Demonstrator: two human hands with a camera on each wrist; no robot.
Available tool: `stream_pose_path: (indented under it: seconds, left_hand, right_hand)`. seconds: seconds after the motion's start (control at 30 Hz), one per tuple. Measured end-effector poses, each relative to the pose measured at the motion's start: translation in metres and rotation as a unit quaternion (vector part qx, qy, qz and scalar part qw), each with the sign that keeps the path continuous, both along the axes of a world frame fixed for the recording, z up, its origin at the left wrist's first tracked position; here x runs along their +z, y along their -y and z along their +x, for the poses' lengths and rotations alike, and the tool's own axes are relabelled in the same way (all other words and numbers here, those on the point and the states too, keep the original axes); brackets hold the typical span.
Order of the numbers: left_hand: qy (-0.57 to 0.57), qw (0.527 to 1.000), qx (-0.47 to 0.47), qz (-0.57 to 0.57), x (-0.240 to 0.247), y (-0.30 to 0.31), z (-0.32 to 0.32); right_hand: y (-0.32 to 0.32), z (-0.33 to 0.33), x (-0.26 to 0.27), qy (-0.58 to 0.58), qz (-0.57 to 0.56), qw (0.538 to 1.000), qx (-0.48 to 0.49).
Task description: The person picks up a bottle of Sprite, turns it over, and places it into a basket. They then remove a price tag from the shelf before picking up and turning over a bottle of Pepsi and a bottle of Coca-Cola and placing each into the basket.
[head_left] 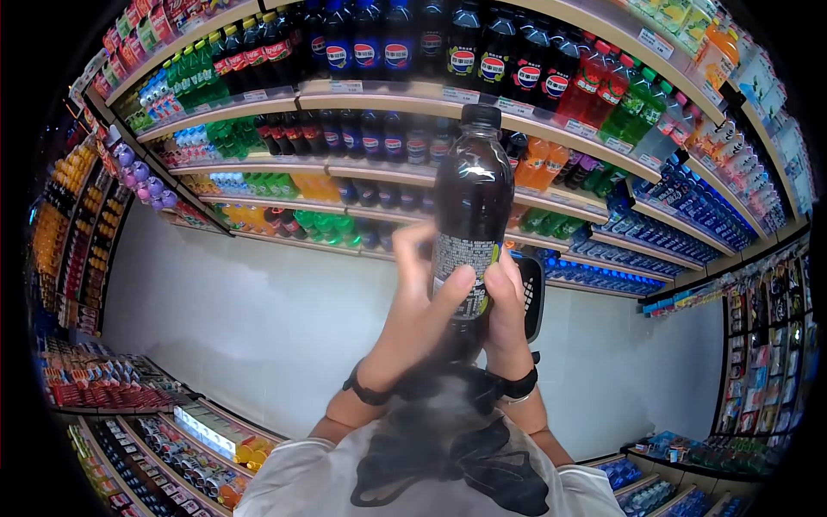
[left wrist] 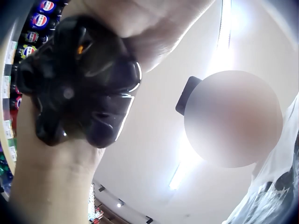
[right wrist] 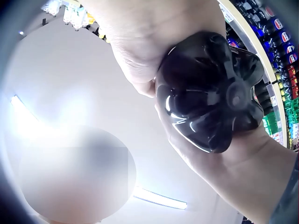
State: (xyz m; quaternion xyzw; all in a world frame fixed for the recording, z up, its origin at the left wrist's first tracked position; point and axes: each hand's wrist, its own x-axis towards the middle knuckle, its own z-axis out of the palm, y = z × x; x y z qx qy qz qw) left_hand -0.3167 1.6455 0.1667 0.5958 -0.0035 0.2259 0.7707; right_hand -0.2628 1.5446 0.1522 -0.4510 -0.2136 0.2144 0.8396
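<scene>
A large bottle of dark cola (head_left: 474, 185) with a black cap stands in front of my chest, its small-print label with green patches facing me. My left hand (head_left: 418, 289) grips it from the left, thumb lying across the label. From the other side my right hand (head_left: 508, 306) holds it too, with its thumb close to the left thumb. Most of the other fingers are hidden behind the bottle. Seen from below, the bottle's lobed dark base (left wrist: 88, 84) fills much of the left wrist view. The right wrist view shows the same base (right wrist: 210, 93) between both hands.
Ahead, curved shelves (head_left: 388, 95) carry rows of soft drink bottles, with price tags along their edges. A black basket (head_left: 534, 297) is partly visible beyond my right hand. Pale floor (head_left: 284, 302) lies below. More stocked shelves (head_left: 77, 250) stand left, right and behind.
</scene>
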Motion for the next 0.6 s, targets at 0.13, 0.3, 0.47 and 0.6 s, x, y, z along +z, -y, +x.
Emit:
stream_pose_path:
  seconds: [0.13, 0.3, 0.47, 0.6]
  left_hand:
    - [-0.034, 0.991, 0.009, 0.127, -0.009, 0.0, 0.001]
    - [-0.051, 0.927, 0.058, 0.366, -0.001, -0.003, -0.006]
    - [-0.052, 0.948, -0.024, 0.312, 0.002, -0.009, -0.001]
    - [-0.032, 0.971, -0.003, 0.237, -0.006, -0.004, 0.004]
  right_hand:
    - [0.001, -0.004, -0.001, -0.031, -0.001, 0.999, -0.032]
    - [0.002, -0.008, -0.004, -0.035, 0.045, 0.997, -0.053]
    - [0.001, -0.005, -0.008, -0.003, 0.057, 0.993, -0.104]
    - [0.003, -0.002, -0.002, -0.005, 0.054, 0.995, -0.089]
